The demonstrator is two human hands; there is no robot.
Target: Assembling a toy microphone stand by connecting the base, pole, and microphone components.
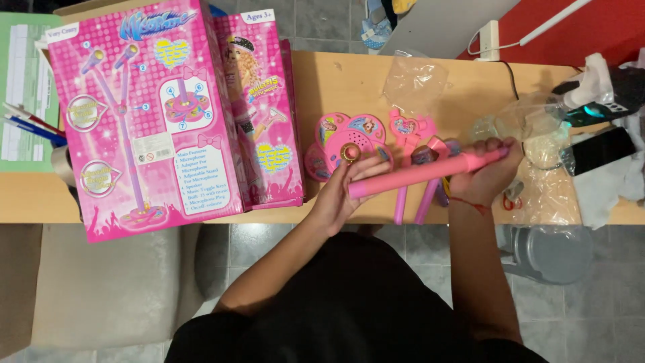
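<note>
A long pink plastic pole (pixel 420 175) lies nearly level above the wooden table (pixel 349 77), held at both ends. My left hand (pixel 342 191) grips its left end, just below a pink flower-shaped toy base (pixel 346 144) with a gold socket. My right hand (pixel 487 171) grips the right end. Under the pole lie more pink and purple toy parts (pixel 424 158), among them a heart-shaped piece (pixel 408 126) and thin pink rods.
A large pink toy box (pixel 168 114) stands at the table's left. Clear plastic bags (pixel 413 81) lie behind and to the right (pixel 544 181). Pens and a green sheet (pixel 23 121) sit far left; cloth and a dark device (pixel 598 107) far right.
</note>
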